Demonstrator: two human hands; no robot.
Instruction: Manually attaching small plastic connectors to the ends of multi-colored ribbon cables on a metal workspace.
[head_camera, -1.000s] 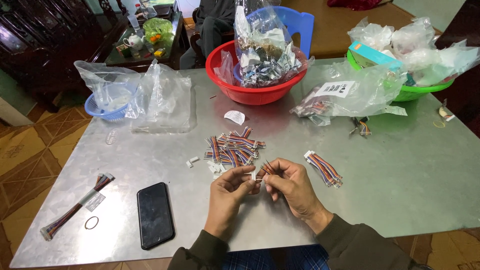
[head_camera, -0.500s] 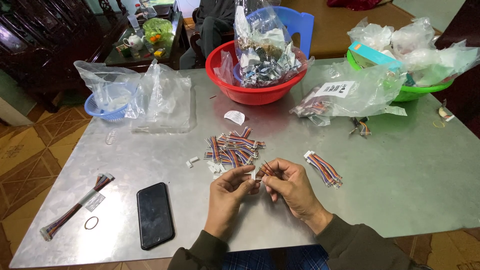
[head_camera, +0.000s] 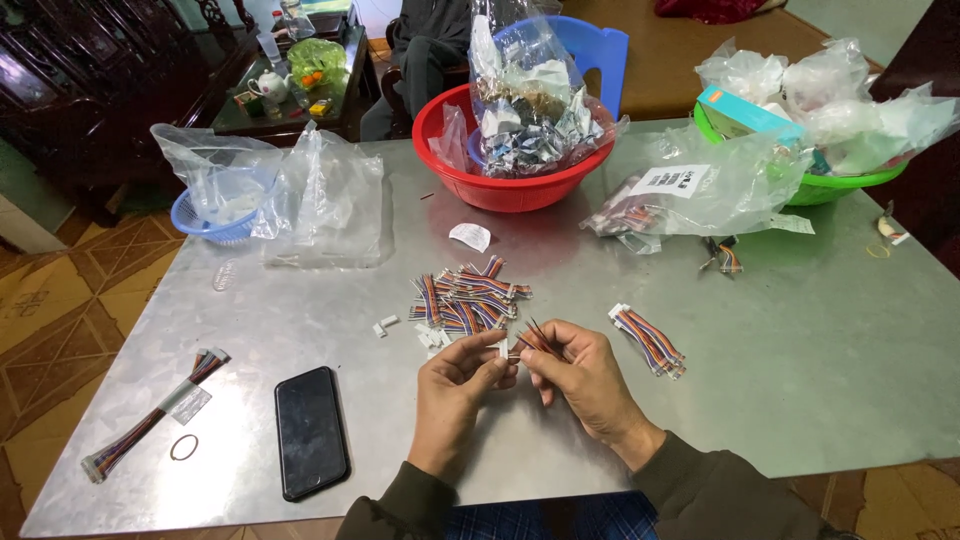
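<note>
Both hands meet at the table's near edge: the left hand pinches a small white connector in its grip, and the right hand clenches thin coloured wires at three o'clock of it. A loose pile of wire pieces lies at twelve o'clock. Keeping the connector steady and the wire tips aligned, close to the fingertips, looks best.

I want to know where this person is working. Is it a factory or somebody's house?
Probably a home, used for small assembly work. Dark carved wooden furniture and a low tea table stand behind the metal table, where the left hand and right hand work beside a pile of short coloured wire pieces.
</note>
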